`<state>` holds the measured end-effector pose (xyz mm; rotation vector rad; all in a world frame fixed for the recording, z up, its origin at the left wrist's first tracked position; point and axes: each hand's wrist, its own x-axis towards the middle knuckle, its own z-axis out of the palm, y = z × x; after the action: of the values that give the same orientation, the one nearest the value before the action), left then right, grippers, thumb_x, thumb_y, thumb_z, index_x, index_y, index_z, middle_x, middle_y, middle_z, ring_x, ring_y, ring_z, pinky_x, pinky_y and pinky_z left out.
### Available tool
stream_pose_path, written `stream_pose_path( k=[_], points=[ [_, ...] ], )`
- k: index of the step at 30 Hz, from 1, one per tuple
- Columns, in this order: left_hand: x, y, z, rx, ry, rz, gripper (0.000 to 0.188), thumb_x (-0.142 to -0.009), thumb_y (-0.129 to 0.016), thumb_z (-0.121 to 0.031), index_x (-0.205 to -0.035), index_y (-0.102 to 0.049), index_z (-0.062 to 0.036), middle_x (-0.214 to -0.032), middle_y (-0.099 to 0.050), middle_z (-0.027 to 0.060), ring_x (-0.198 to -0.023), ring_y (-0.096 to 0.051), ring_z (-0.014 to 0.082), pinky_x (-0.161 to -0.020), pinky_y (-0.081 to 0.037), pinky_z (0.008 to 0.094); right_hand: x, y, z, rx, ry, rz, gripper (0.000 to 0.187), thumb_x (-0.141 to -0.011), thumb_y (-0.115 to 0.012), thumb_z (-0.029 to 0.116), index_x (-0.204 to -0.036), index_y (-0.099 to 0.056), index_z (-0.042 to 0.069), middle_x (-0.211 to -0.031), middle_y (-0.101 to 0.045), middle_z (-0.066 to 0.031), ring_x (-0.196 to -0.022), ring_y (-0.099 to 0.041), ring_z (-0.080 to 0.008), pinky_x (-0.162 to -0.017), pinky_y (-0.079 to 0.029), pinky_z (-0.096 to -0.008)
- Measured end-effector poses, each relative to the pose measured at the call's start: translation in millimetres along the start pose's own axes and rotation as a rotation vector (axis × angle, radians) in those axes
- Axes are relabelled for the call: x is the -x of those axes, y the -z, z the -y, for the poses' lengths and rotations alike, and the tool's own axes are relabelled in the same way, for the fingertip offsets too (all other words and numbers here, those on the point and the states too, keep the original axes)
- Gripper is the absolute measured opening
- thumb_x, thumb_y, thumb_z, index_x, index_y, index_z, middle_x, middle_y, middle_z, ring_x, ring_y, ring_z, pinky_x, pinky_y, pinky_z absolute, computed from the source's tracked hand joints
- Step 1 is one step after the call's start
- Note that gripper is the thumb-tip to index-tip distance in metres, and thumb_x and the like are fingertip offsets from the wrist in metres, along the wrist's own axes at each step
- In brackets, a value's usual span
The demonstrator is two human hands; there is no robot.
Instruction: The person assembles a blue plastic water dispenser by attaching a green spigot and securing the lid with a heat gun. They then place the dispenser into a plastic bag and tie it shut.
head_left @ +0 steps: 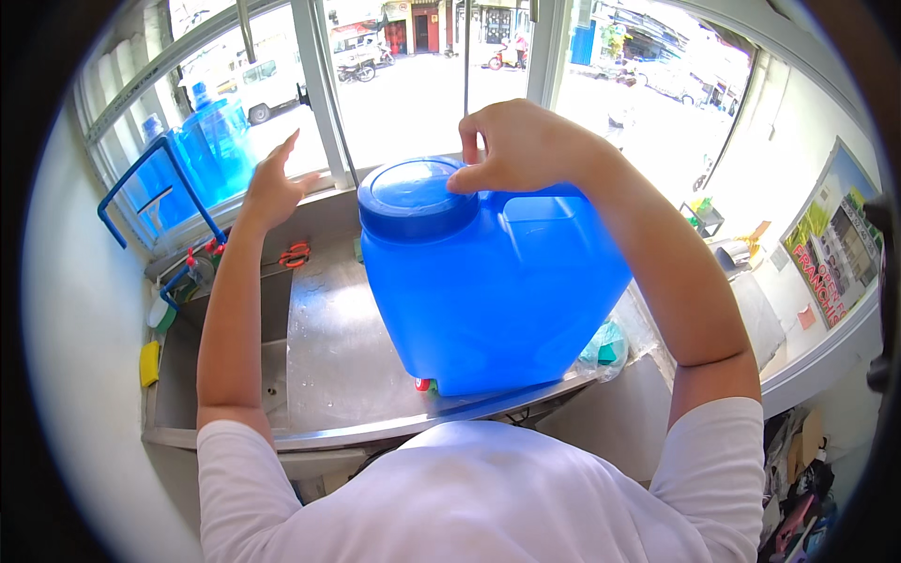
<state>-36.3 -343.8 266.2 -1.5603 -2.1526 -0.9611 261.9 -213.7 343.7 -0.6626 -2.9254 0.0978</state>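
A big blue plastic water jug (488,291) stands on the steel counter in front of me. Its wide round blue lid (418,192) sits on the neck at the jug's upper left. My right hand (530,145) reaches over the top, with thumb and curled fingers closed at the right edge of the lid; the fingertips behind it are partly hidden. To the left of the lid, my left hand (277,192) is raised in the air, open and holding nothing, with its thumb and fingers apart.
A steel sink (272,375) lies to the left, with orange-handled scissors (295,254) beside it. A yellow sponge (149,364) is at the left wall. More blue jugs (216,141) stand past the window. A plastic bag (605,349) is right of the jug.
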Motion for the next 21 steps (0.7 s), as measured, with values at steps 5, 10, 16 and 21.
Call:
stream_pose_path(
  k=[5, 10, 16, 21],
  points=[
    [62.4, -13.7, -63.9, 0.459, 0.089, 0.1, 0.093, -0.084, -0.07, -0.057, -0.152, -0.033, -0.0071, -0.135, -0.057, 0.0259, -0.13, -0.053, 0.0352, -0.105, -0.043, 0.0452, -49.7, -32.9, 5.4, -0.316, 0.126, -0.24, 0.04, -0.091, -0.058, 0.034, -0.112, -0.068, 0.001, -0.107, -0.07, -0.0205, -0.097, -0.068, -0.0311, -0.088, -0.052, -0.0383],
    [62.1, -50.3, -86.8, 0.491, -0.158, 0.058, 0.135, -0.058, -0.084, -0.069, -0.158, -0.014, -0.011, -0.153, -0.036, 0.0257, -0.141, -0.037, 0.0396, -0.114, -0.032, 0.0476, -65.8, -58.6, 33.7, 0.045, 0.226, -0.069, 0.037, -0.101, -0.041, 0.025, -0.117, -0.068, 0.003, -0.11, -0.069, -0.0198, -0.107, -0.064, -0.0371, -0.095, -0.049, -0.0457],
    [19.5, -14.1, -21.2, 0.598, -0.179, 0.182, 0.131, -0.06, -0.077, -0.077, -0.156, -0.021, -0.0071, -0.156, -0.029, 0.0277, -0.145, -0.029, 0.0406, -0.116, -0.027, 0.0526, -10.0, -1.1, 23.3, 0.148, 0.038, 0.095, 0.043, -0.102, -0.041, 0.029, -0.104, -0.072, -0.001, -0.103, -0.071, -0.0209, -0.096, -0.068, -0.035, -0.089, -0.052, -0.0452],
    [63.2, -7.7, -93.5, 0.509, 0.01, 0.288, 0.113, -0.072, -0.08, -0.06, -0.156, -0.025, -0.0085, -0.148, -0.042, 0.0283, -0.139, -0.041, 0.0386, -0.112, -0.036, 0.0469, -46.0, -34.8, 29.4, -0.035, 0.204, -0.144, 0.038, -0.095, -0.051, 0.029, -0.098, -0.073, -0.002, -0.098, -0.071, -0.0216, -0.097, -0.069, -0.0343, -0.088, -0.052, -0.0445]
  ],
)
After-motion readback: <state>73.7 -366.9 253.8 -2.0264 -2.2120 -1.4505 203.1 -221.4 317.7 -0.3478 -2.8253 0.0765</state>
